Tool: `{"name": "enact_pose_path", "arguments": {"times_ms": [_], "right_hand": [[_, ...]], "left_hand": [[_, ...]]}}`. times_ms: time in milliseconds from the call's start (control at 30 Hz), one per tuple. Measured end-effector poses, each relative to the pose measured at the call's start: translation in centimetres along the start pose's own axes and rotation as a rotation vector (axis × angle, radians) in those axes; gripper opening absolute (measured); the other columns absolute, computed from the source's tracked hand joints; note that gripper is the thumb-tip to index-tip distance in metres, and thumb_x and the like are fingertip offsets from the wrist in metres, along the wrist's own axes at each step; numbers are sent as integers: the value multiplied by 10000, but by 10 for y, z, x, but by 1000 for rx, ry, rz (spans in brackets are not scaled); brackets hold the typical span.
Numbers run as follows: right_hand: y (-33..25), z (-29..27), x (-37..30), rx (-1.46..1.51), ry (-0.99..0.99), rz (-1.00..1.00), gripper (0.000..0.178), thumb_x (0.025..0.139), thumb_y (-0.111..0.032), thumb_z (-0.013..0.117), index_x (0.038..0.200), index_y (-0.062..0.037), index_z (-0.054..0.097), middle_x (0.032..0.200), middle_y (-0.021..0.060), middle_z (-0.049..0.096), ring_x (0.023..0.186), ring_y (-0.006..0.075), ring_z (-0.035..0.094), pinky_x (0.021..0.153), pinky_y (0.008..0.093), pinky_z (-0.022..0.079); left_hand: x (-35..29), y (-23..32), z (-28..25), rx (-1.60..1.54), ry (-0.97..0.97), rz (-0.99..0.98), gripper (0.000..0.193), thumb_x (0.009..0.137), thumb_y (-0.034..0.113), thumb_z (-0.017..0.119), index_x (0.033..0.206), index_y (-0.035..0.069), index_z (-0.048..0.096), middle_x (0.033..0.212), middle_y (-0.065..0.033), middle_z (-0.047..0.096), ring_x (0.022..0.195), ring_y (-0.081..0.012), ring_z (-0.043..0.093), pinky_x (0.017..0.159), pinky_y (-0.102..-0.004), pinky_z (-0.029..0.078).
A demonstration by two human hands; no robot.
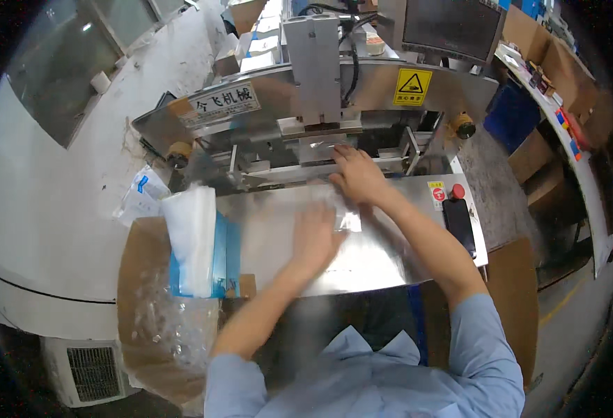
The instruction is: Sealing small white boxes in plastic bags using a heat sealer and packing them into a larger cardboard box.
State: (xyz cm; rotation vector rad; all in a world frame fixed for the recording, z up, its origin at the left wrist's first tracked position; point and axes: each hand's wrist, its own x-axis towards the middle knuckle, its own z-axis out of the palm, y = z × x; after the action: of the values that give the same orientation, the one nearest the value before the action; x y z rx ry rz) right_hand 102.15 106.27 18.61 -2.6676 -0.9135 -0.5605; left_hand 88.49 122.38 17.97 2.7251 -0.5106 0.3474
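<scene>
My right hand (359, 174) reaches to the opening of a metal press-like machine (313, 70). Its fingers are stretched out over a piece of clear plastic film (317, 148) under the machine's head, thumb apart from the fingertips. Closer to me, my left hand (315, 237) hovers over or rests on the shiny metal worktable (369, 261); motion smears its fingers. Beside it, partly under my right wrist, lies another clear, glossy plastic piece (348, 221), perhaps a bag.
On the left stand a blue box with white sheets (191, 244) and a carton of crumpled clear plastic (174, 327). A black phone (458, 226) and a red button (458, 191) sit on the table's right edge. Behind the machine is a monitor (451, 28).
</scene>
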Motion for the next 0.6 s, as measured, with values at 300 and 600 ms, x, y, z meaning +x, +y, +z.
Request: {"name": "enact_pose_path", "arguments": {"times_ms": [300, 600], "right_hand": [[-12, -6, 7, 31, -86, 105, 510, 895, -332, 619, 1262, 12, 536, 1340, 236, 526, 1248, 382, 501, 1048, 458, 398], [-13, -5, 8, 87, -45, 145, 518, 922, -359, 564, 1261, 29, 512, 1319, 251, 531, 1245, 390, 501, 1020, 469, 424]], "left_hand": [[-67, 15, 11, -54, 140, -60, 636, 889, 415, 615, 1311, -43, 485, 1404, -277, 424, 1326, -433, 364, 1066, -614, 268], [-69, 17, 13, -13, 145, -54, 590, 910, 416, 582, 1311, -11, 519, 1419, -264, 433, 1354, -405, 363, 1086, -620, 245]]}}
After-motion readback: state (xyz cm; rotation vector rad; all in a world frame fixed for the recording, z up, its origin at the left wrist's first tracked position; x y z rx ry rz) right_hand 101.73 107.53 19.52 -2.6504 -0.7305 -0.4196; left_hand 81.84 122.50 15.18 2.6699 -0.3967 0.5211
